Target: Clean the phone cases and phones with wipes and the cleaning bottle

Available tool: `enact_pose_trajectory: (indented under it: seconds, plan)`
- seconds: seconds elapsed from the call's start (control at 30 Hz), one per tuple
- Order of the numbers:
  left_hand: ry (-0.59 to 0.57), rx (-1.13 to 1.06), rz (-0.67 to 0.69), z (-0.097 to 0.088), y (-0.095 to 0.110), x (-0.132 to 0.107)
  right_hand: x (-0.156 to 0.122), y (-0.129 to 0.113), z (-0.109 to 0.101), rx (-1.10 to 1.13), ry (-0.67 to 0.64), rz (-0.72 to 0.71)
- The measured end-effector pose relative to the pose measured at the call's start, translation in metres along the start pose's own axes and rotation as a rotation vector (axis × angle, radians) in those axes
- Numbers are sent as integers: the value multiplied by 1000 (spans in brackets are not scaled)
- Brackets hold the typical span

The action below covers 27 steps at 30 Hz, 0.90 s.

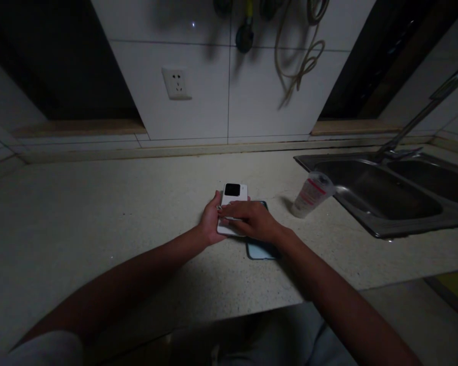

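A white phone (234, 227) with a black camera block near its top lies back side up in my left hand (210, 219). My left fingers pass beneath it and its thumb rests along the left edge. Across the phone's back stretches my right hand (250, 217), its fingers extended and slightly apart, with the tips at the phone's left edge. A tiny pale glint shows by those fingertips; what it is I cannot make out. Below my right hand, a light blue phone-shaped slab (261, 250) with a dark rim lies on the counter, partly covered by my hand and wrist.
A clear plastic cup (313, 194) with red print leans to the right on the speckled counter (99, 203). To its right is a steel double sink (381, 193) with a faucet (412, 122). A wall socket (176, 84) and a hanging cable (301, 68) are on the tiles.
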<state>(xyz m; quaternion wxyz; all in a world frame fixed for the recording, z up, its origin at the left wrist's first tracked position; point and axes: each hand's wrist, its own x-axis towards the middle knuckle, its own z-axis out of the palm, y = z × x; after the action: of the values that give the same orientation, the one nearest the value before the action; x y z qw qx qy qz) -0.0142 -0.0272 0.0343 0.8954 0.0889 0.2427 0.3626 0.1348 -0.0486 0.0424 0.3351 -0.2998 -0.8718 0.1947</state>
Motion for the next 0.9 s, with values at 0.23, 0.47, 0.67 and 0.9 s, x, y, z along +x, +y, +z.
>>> enact_pose_trajectory:
  seconds: [0.23, 0.47, 0.67, 0.9]
  plan:
    - [-4, 60, 21, -5, 1, 2, -7, 3, -4, 8, 20, -50]
    - [51, 126, 32, -6, 2, 1, -9, 33, -6, -280, 184, 105]
    - [16, 109, 0, -3, 0, -1, -10, 37, -8, -305, 276, 143]
    - [-32, 191, -86, -2, -2, -4, -13, 46, -12, -301, 406, 282]
